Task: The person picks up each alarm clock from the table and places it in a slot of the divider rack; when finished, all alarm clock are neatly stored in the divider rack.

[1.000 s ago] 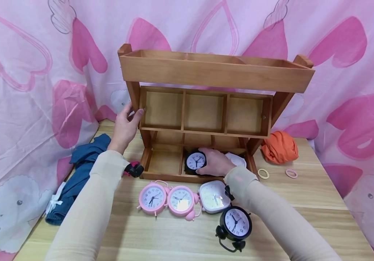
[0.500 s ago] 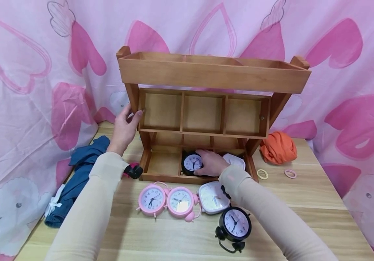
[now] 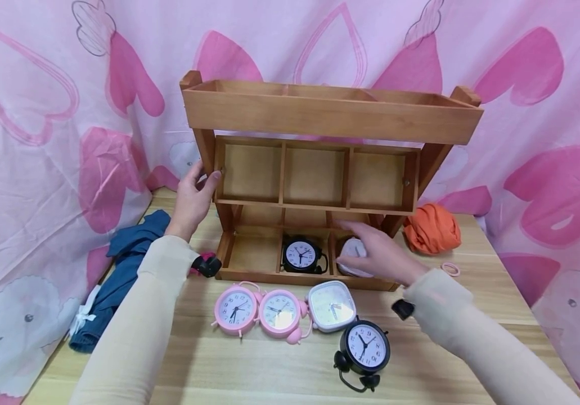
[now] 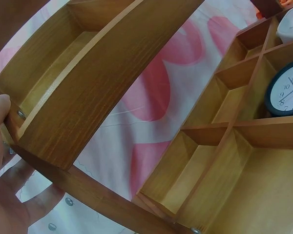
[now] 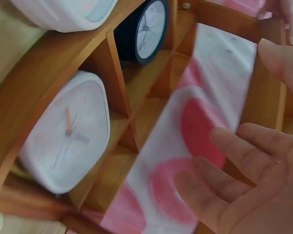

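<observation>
Six clocks (image 3: 300, 255), one rack (image 3: 330, 116), two cloths (image 3: 432, 229), two rings (image 3: 457, 273) show

Right hand (image 3: 383, 253), fingers (image 5: 241, 153) extended

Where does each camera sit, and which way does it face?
Head: on the head, facing forward and down at the wooden rack; left hand, right hand, sleeves show.
Left wrist: on that wrist, facing the rack; left hand shows partly.
Right wrist: on that wrist, facing the rack's white clock; both hands show partly.
Both wrist views show the rack's black clock.
</observation>
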Action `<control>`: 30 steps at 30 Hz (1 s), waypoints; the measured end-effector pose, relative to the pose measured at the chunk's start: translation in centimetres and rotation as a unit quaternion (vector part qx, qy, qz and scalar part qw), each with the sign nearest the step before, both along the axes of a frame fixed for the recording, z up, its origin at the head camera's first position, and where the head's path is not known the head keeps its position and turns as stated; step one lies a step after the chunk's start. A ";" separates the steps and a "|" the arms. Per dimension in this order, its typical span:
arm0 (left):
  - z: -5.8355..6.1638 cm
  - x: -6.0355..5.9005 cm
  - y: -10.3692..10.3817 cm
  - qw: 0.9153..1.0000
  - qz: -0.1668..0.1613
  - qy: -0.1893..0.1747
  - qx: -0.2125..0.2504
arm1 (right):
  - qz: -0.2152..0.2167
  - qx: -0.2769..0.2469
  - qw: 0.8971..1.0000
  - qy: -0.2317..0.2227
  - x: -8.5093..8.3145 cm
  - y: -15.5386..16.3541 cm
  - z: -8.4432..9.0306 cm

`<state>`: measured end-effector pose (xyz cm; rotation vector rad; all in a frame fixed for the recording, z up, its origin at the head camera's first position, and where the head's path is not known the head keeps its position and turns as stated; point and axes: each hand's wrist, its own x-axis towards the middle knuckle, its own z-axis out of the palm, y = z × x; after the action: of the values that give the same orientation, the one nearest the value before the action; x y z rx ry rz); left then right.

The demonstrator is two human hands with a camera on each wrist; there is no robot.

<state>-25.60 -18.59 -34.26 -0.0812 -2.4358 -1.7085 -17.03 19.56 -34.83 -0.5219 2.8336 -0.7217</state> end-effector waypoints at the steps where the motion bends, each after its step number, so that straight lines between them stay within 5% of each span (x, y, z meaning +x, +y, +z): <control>1: 0.0 0.0 0.0 1.000 0.000 0.000 0.000 | 0.001 -0.004 1.000 0.007 0.6 0.6 0.2; 13: 0.0 -0.1 0.0 1.000 -0.001 0.004 0.002 | -0.026 -0.038 0.996 0.075 7.5 5.5 -0.4; 20: -0.2 -0.3 -0.1 1.000 0.000 -0.006 0.006 | -0.030 -0.068 0.987 0.144 11.1 5.9 -2.5; 30: -0.1 -0.1 0.0 1.000 0.002 -0.003 0.006 | -0.063 -0.099 0.993 0.032 14.7 4.2 -8.8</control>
<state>-25.72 -18.62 -34.40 -0.0702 -2.4292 -1.7242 -2.37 23.71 -43.62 -0.4045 2.8917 -1.0367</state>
